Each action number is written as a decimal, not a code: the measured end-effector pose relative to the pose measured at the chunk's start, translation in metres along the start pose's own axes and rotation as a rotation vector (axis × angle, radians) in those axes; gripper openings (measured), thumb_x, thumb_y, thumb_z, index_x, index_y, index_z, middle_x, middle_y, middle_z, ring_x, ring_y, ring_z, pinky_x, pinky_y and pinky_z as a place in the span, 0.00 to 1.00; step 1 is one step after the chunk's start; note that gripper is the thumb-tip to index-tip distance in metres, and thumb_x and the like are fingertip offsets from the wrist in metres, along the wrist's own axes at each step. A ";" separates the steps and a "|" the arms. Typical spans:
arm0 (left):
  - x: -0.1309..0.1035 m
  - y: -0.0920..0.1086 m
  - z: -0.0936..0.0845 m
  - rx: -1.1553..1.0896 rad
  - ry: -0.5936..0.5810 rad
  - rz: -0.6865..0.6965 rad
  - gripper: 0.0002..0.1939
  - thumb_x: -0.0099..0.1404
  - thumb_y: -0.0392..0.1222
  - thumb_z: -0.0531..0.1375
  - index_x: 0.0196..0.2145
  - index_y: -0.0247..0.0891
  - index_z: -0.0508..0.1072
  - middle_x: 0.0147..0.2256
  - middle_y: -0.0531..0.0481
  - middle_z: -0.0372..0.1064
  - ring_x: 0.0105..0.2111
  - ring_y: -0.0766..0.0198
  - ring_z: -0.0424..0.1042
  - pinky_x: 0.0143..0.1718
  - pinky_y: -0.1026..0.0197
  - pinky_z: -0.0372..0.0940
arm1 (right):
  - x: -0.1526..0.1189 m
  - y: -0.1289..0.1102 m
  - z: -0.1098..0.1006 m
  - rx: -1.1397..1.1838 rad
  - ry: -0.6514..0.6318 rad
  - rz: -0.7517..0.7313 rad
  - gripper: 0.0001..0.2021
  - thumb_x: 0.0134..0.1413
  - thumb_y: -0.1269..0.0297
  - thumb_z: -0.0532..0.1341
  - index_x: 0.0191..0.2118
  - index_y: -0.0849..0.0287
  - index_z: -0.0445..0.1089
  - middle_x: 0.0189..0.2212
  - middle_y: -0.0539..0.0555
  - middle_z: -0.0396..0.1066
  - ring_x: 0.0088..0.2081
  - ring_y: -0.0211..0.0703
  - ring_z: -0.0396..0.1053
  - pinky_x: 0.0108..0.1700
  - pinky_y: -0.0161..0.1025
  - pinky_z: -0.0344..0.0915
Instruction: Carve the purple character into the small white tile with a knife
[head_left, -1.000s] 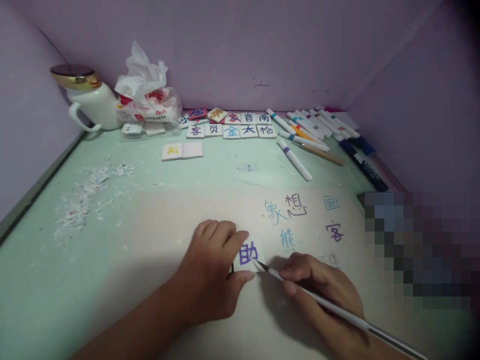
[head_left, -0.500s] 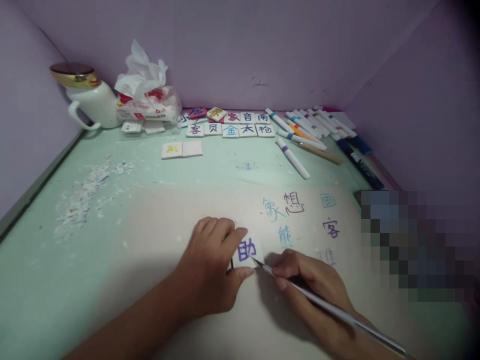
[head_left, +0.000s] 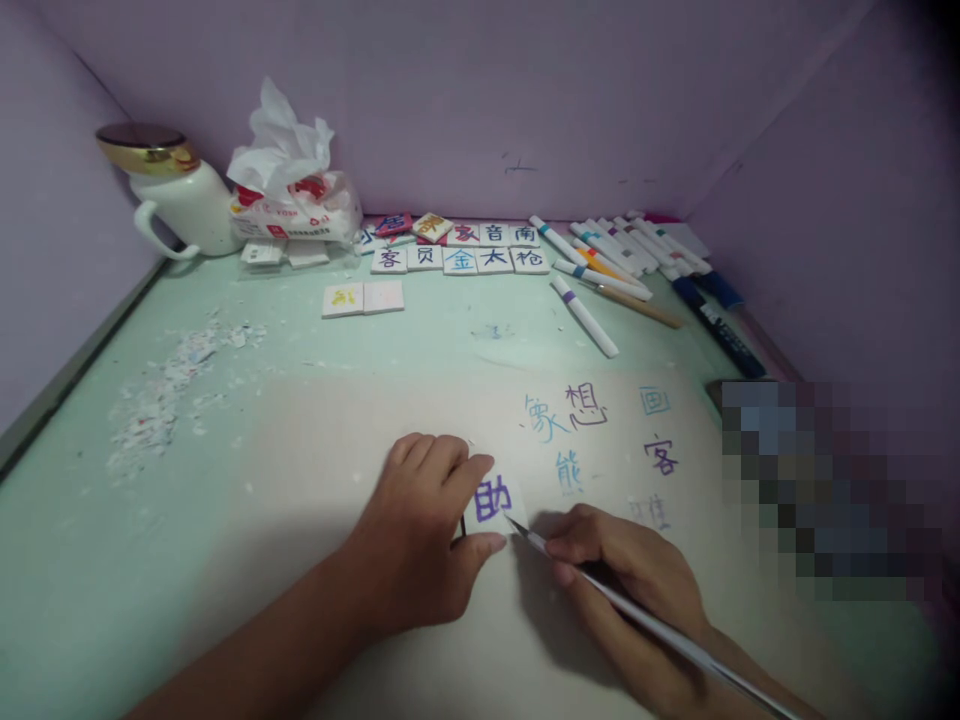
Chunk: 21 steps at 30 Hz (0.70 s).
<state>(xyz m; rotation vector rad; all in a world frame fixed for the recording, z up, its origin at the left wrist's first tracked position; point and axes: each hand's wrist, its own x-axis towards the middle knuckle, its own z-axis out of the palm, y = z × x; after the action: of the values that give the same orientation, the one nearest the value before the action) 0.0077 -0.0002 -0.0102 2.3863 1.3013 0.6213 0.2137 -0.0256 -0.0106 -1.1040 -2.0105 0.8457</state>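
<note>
My left hand (head_left: 431, 535) grips a small white tile (head_left: 486, 520) at its left side, thumb below and fingers above. The tile lies on the pale mat (head_left: 315, 440) and bears a purple character. In my right hand (head_left: 626, 585) is a slim silver craft knife (head_left: 645, 612), held like a pen. Its pointed tip meets the tile at the lower right of the character. Blue and purple characters are written on the mat to the upper right of the tile.
White shavings (head_left: 169, 395) lie at the left. Along the back stand a lidded white mug (head_left: 187, 210) and a tissue pack (head_left: 292, 210), beside rows of character tiles (head_left: 461, 260). Markers (head_left: 585, 318) lie at the back right. Two tiles (head_left: 363, 299) sit nearer. A blurred patch covers the right.
The knife tip has shifted very slightly to the right on the tile, and my right hand has moved a little with it. My left hand keeps its hold.
</note>
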 end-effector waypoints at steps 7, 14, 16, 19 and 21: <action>-0.001 -0.001 0.001 -0.003 0.014 0.007 0.20 0.55 0.41 0.61 0.46 0.35 0.65 0.39 0.41 0.64 0.38 0.52 0.63 0.42 0.44 0.59 | -0.003 -0.005 -0.004 -0.046 0.131 0.089 0.07 0.52 0.74 0.56 0.30 0.54 0.61 0.20 0.48 0.65 0.19 0.38 0.63 0.21 0.35 0.58; 0.001 -0.002 0.001 0.011 -0.002 0.011 0.21 0.54 0.40 0.61 0.46 0.34 0.65 0.39 0.42 0.63 0.38 0.53 0.62 0.43 0.45 0.58 | -0.004 0.001 -0.002 0.003 -0.009 -0.017 0.07 0.52 0.75 0.55 0.32 0.55 0.62 0.22 0.48 0.66 0.21 0.37 0.65 0.24 0.35 0.60; 0.001 -0.002 0.001 0.014 -0.001 0.009 0.22 0.54 0.40 0.62 0.46 0.34 0.65 0.39 0.42 0.63 0.38 0.52 0.61 0.43 0.45 0.58 | -0.003 0.001 -0.002 -0.019 0.004 0.013 0.07 0.52 0.75 0.55 0.31 0.55 0.62 0.21 0.48 0.65 0.20 0.37 0.63 0.23 0.35 0.59; 0.000 -0.001 0.001 0.012 -0.005 0.008 0.21 0.54 0.40 0.62 0.45 0.33 0.65 0.40 0.41 0.63 0.39 0.52 0.61 0.43 0.45 0.58 | -0.001 -0.002 -0.004 -0.062 0.097 0.077 0.06 0.53 0.73 0.55 0.29 0.55 0.62 0.19 0.48 0.65 0.18 0.37 0.62 0.21 0.35 0.58; 0.000 -0.001 0.001 0.012 -0.009 0.001 0.21 0.54 0.40 0.61 0.45 0.33 0.66 0.40 0.41 0.63 0.38 0.52 0.61 0.43 0.45 0.58 | 0.000 -0.004 -0.006 -0.078 0.159 0.111 0.06 0.53 0.73 0.55 0.29 0.55 0.62 0.19 0.48 0.66 0.18 0.38 0.63 0.20 0.35 0.58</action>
<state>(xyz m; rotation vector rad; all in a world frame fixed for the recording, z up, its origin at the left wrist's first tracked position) 0.0074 -0.0003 -0.0110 2.3970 1.3033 0.6035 0.2172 -0.0255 -0.0039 -1.2961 -1.8781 0.7155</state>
